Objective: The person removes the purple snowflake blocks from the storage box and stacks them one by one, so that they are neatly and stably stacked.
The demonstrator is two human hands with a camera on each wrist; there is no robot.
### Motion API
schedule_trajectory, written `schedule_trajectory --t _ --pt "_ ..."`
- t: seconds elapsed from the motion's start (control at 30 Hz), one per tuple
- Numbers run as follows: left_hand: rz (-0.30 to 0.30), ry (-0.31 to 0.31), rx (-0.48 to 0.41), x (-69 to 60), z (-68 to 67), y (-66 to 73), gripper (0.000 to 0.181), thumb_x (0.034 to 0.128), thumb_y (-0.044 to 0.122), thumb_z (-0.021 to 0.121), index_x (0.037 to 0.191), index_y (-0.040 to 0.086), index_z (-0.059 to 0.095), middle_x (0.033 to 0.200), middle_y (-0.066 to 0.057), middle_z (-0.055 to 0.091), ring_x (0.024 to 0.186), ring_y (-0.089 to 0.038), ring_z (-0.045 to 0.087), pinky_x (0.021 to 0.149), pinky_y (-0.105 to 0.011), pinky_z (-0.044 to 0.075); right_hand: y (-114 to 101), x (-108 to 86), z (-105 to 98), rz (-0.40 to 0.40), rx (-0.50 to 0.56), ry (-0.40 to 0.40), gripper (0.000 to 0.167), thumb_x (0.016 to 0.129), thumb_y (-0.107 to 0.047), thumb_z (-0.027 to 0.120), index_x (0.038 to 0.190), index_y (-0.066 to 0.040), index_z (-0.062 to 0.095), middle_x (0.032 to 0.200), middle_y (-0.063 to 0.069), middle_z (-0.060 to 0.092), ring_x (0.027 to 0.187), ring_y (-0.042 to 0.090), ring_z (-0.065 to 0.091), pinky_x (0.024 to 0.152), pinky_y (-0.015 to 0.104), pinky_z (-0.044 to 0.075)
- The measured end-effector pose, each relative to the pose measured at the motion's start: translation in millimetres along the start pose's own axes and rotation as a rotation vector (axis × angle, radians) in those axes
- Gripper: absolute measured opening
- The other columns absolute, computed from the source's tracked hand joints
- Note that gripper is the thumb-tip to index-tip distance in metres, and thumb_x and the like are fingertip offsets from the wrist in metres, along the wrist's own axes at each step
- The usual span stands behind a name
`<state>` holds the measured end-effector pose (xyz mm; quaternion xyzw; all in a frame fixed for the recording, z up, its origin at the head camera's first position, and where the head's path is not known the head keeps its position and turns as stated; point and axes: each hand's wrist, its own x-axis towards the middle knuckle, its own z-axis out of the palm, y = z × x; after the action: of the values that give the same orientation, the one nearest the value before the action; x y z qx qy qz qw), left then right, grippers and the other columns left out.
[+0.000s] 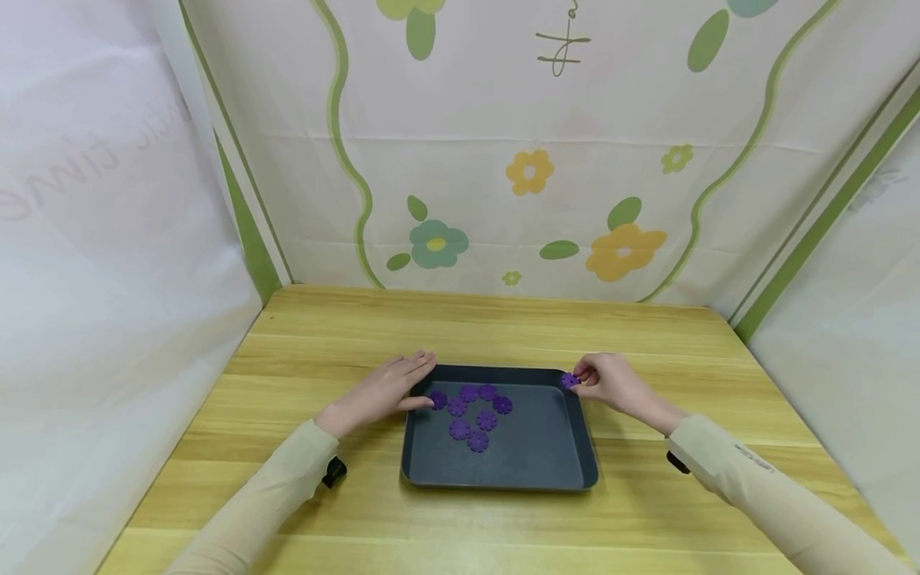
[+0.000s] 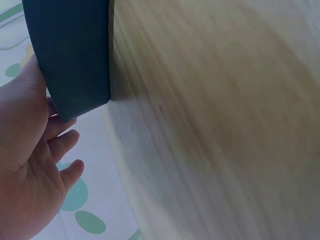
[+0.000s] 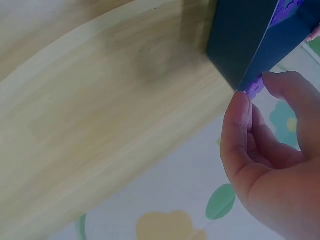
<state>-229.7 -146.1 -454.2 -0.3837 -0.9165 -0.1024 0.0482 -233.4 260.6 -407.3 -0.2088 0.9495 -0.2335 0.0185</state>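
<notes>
A dark grey-blue tray [image 1: 528, 451] stands on the wooden table. In its left and back part lie several purple notched plastic discs [image 1: 486, 420], flower-like in outline. At the tray's back right corner, my right hand [image 1: 611, 387] pinches one purple notched disc [image 1: 570, 380] between thumb and fingers. The right wrist view shows this disc [image 3: 255, 87] close against the tray's corner. My left hand [image 1: 384, 391] rests at the back left corner, fingers extended along the rim and thumb over the inside, near a disc [image 1: 438, 400]. From the left wrist, the tray's outer wall [image 2: 75, 55] covers part of the fingers.
The wooden table [image 1: 345, 319] extends around the tray on every side. Behind it hangs a white cloth [image 1: 460, 120] printed with flowers, and more white cloth [image 1: 108, 279] hangs at both sides. A small black device [image 1: 334, 471] sits at the left wrist.
</notes>
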Motion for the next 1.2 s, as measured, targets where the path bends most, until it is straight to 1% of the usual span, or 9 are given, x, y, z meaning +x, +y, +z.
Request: schedule_trajectory --t 0.33,0.6,0.8,0.97,1.2 --pt "0.014 0.026 0.001 0.2 -1.1 1.0 0.073 0.0956 0.044 0.061 0.15 -0.001 0.04 0.155 -0.019 0.042 0.143 -0.034 0.043 0.116 -0.052 0.039 13.7 -11.6 -7.3 0.034 -0.028 0.014 0.016 0.082 -0.008 0.075 0.093 0.002 0.07 0.081 0.007 0.071 0.07 0.01 0.062 0.061 0.019 0.052" --pt "0.016 0.022 0.008 0.3 -0.5 0.5 0.074 0.0959 0.045 0.061 0.15 -0.001 0.04 0.155 -0.019 0.042 0.144 -0.033 0.043 0.116 -0.052 0.039 24.9 -19.3 -8.3 0.051 -0.033 0.027 0.017 0.081 -0.009 0.076 0.091 0.003 0.07 0.079 0.006 0.071 0.069 0.009 0.061 0.059 0.018 0.051" --pt "0.019 0.028 0.003 0.0 0.1 0.2 0.074 0.0955 0.045 0.061 0.15 -0.001 0.04 0.154 -0.019 0.043 0.143 -0.033 0.043 0.116 -0.052 0.039 34.1 -25.5 -8.3 0.082 -0.029 0.021 0.018 0.082 -0.009 0.077 0.093 0.003 0.07 0.082 0.007 0.071 0.072 0.011 0.062 0.061 0.019 0.052" --pt "0.021 0.032 -0.007 -0.4 0.1 -0.3 0.074 0.0954 0.044 0.062 0.15 -0.001 0.04 0.154 -0.02 0.043 0.143 -0.033 0.043 0.115 -0.052 0.04 41.0 -30.2 -8.3 0.093 -0.053 0.028 0.018 0.082 -0.008 0.077 0.093 0.003 0.07 0.082 0.008 0.071 0.072 0.012 0.062 0.061 0.019 0.051" --pt "0.025 0.031 0.002 0.0 0.5 -0.2 0.074 0.0954 0.045 0.061 0.15 0.0 0.04 0.154 -0.019 0.043 0.144 -0.032 0.043 0.116 -0.051 0.04 49.5 -35.3 -6.5 0.106 -0.064 0.029 0.017 0.081 -0.008 0.077 0.092 0.004 0.07 0.081 0.008 0.07 0.071 0.011 0.062 0.06 0.019 0.051"
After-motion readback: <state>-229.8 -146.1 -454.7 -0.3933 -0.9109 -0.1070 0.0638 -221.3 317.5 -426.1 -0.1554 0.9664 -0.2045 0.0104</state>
